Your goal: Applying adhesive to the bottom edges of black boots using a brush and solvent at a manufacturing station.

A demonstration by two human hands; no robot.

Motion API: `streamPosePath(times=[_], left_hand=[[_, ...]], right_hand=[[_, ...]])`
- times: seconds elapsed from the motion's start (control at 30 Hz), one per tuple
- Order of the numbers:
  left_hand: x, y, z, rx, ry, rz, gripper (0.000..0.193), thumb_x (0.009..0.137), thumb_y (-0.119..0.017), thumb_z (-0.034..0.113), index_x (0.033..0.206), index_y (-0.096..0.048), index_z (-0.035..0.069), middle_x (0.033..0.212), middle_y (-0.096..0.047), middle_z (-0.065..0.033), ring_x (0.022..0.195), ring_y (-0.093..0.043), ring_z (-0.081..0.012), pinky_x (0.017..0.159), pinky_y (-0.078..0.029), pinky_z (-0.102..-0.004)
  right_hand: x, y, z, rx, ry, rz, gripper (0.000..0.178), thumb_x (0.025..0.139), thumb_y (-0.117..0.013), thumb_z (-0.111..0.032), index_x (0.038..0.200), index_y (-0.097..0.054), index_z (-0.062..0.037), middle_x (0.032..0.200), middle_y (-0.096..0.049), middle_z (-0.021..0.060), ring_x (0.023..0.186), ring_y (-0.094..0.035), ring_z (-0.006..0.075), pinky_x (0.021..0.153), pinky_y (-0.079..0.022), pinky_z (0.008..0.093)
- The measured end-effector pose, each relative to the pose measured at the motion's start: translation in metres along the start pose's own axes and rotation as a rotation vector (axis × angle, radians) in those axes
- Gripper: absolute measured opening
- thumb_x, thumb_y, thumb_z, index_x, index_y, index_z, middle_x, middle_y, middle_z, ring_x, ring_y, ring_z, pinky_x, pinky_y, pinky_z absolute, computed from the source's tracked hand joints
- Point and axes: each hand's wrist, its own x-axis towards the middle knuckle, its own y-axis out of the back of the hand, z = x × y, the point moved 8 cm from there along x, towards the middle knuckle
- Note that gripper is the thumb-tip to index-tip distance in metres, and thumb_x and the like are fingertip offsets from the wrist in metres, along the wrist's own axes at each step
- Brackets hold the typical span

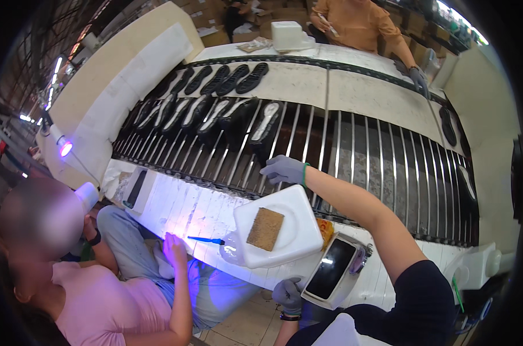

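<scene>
**A:** Closest in, your left hand (288, 294) had its gloved fingers closed round the near end of the white-rimmed black sole (331, 269). It sat low, just off the front edge of the white bench (175, 207).

**B:** And how did that sole lie?

**A:** Its long axis ran up and to the right, away from your grip, with the far end beside the white tub (299, 216). The brown sponge (265, 229) lay in that tub.

**B:** What about your other arm?

**A:** Your right hand (284, 169) was stretched out over the slatted conveyor (376, 155), well apart from the left. Its fingers were loosely bent and pointed left, and I could see nothing in them.

**B:** What was nearest to it?

**A:** The upturned shoe (265, 124), black with a pale sole. It lay just beyond your fingertips, up the belt and slightly left, lengthwise along the slats with one end towards you. Your right hand was by far the nearer one, since the left was back at the bench edge.

**B:** Anything around you?

**A:** The blue brush (206, 240) lay on the bench left of the tub. A co-worker's hand (175, 249) rested near it in violet light. Across the belt, another person's gloved hand (420, 78) touched the far side.
</scene>
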Motion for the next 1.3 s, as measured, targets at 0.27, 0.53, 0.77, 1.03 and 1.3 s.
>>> streamPosePath(times=[0.27, 0.53, 0.77, 1.03, 1.3], left_hand=[[-0.003, -0.002, -0.004, -0.073, -0.030, 0.128, 0.036, 0.092, -0.044, 0.015, 0.067, -0.066, 0.000, 0.050, -0.055, -0.0044, 0.041, -0.046, -0.0143, 0.041, -0.034, -0.0290], [0.001, -0.001, 0.004, -0.018, -0.039, 0.184, 0.037, 0.093, -0.047, 0.022, 0.066, -0.061, 0.000, 0.049, -0.048, -0.0021, 0.043, -0.038, -0.0113, 0.042, -0.027, -0.0270], [-0.008, 0.002, -0.033, -0.235, 0.172, 0.335, 0.042, 0.097, -0.045, 0.027, 0.069, -0.060, -0.001, 0.056, -0.052, -0.0037, 0.052, -0.043, -0.0122, 0.047, -0.032, -0.0274], [-0.002, 0.001, -0.003, -0.093, 0.074, 0.241, 0.047, 0.100, -0.041, 0.028, 0.068, -0.062, -0.001, 0.049, -0.046, 0.0000, 0.046, -0.039, -0.0089, 0.044, -0.029, -0.0280], [-0.004, 0.003, -0.005, -0.100, 0.107, 0.209, 0.044, 0.099, -0.042, 0.024, 0.068, -0.063, -0.001, 0.051, -0.048, 0.0000, 0.046, -0.040, -0.0092, 0.044, -0.030, -0.0280]], right_hand=[[-0.269, 0.250, -0.030, -0.343, 0.165, 0.573, 0.053, 0.084, -0.067, -0.021, 0.129, -0.053, 0.0033, 0.095, -0.065, 0.0073, 0.090, -0.064, 0.0116, 0.073, -0.051, 0.0231], [-0.627, 0.482, 0.005, -1.221, -0.372, 1.648, 0.083, 0.067, -0.079, -0.031, 0.139, -0.043, -0.0109, 0.119, -0.059, 0.0243, 0.113, -0.056, 0.0374, 0.095, -0.046, 0.0437], [-0.630, 0.543, 0.010, -1.366, -0.331, 1.401, 0.081, 0.060, -0.079, -0.025, 0.135, -0.051, -0.0183, 0.103, -0.068, 0.0198, 0.095, -0.065, 0.0372, 0.088, -0.052, 0.0441], [-0.546, 0.478, -0.127, -0.714, 0.428, 1.197, 0.045, 0.078, -0.074, -0.028, 0.110, -0.067, 0.0021, 0.090, -0.071, 0.0096, 0.080, -0.066, 0.0140, 0.072, -0.052, 0.0288], [-0.262, 0.282, -0.141, 0.009, 0.444, 0.604, 0.030, 0.082, -0.071, -0.026, 0.103, -0.068, -0.0036, 0.086, -0.068, 0.0070, 0.072, -0.064, 0.0156, 0.068, -0.052, 0.0270]])
